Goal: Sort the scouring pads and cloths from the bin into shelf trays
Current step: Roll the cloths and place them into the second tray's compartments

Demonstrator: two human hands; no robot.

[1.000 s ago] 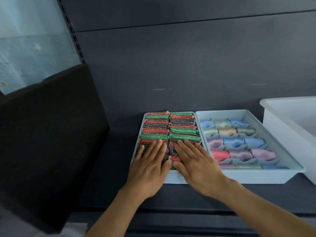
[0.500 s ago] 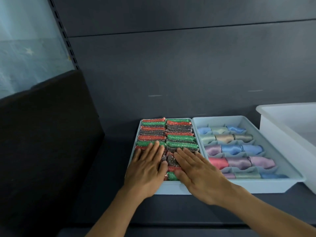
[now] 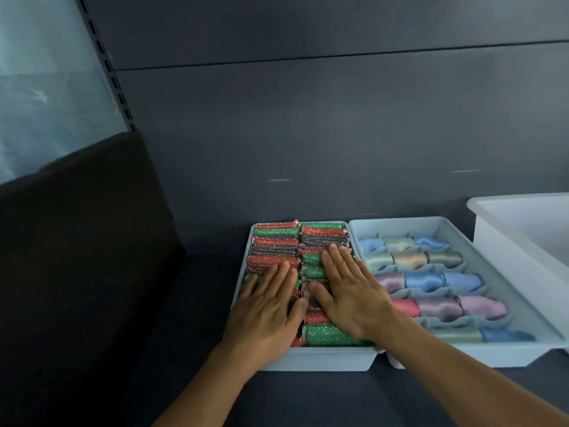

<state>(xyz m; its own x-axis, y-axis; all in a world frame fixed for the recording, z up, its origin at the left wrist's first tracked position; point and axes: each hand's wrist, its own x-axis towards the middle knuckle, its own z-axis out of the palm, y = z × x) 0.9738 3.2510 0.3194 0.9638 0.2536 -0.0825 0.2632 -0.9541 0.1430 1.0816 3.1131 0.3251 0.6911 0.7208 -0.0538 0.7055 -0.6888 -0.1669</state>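
The one camera rides on my head, looking forward and down at close range onto the dark shelf [image 3: 323, 396]. My forearms come in from the bottom edge. My left hand [image 3: 268, 312] and right hand [image 3: 351, 297] lie flat just below the frame's middle. The back wall [image 3: 308, 134] fills the upper half. The pad tray [image 3: 323, 359] sits low centre, the cloth tray [image 3: 462, 354] is at lower right, and the white bin [image 3: 508, 251] is cut off by the right edge.

Two trays [image 3: 320, 360], one bin [image 3: 492, 238], two hands [image 3: 268, 315], fifteen rolled cloths [image 3: 423, 280].
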